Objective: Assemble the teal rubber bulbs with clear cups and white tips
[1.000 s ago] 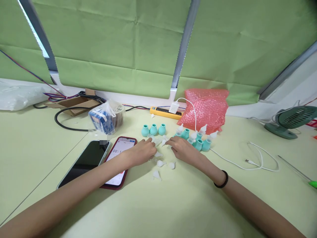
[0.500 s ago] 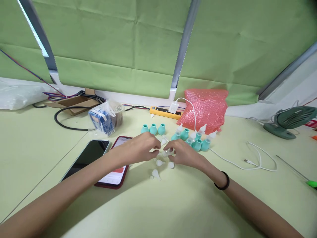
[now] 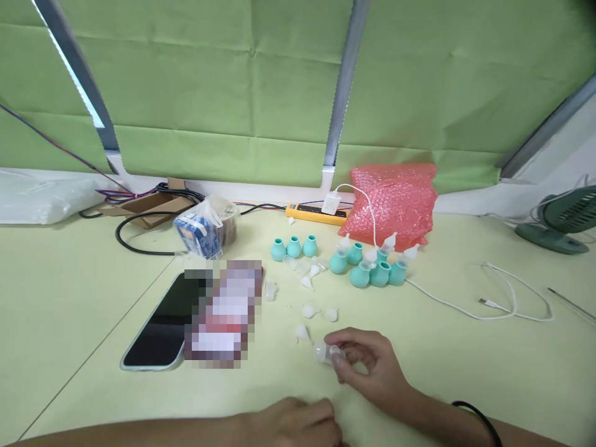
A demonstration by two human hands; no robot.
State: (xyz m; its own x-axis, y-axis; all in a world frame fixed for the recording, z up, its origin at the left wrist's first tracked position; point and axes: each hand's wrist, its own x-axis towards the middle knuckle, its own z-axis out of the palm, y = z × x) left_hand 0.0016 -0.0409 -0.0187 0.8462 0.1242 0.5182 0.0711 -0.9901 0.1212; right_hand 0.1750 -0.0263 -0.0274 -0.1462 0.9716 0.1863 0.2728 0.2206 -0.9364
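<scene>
Between the thumb and fingers of my right hand (image 3: 372, 366) is a small clear plastic tube (image 3: 325, 352), held just above the table. My left hand (image 3: 298, 423) lies at the bottom edge with its fingers curled; whatever they hold, if anything, is hidden. A white pointed tip (image 3: 303, 334) lies just beyond the clear tube, and more white tips (image 3: 310, 311) are scattered farther up. Loose clear pieces (image 3: 298, 266) lie near three teal bulbs (image 3: 294, 248) standing in a row. To their right stand several teal bulbs (image 3: 360, 275), some topped with clear parts and white tips.
Two phones lie at left, one dark-screened (image 3: 158, 329) and one blurred (image 3: 226, 316). Behind are a bagged blue box (image 3: 198, 234), a yellow power strip (image 3: 311, 214) and a pink bubble-wrap bag (image 3: 395, 202). A white cable (image 3: 459, 315) and a green fan (image 3: 559, 220) are at right.
Both hands have come back toward me from the loose pieces by the bulbs. The clear tube is now in my right hand, and my left hand has dropped to the bottom edge.
</scene>
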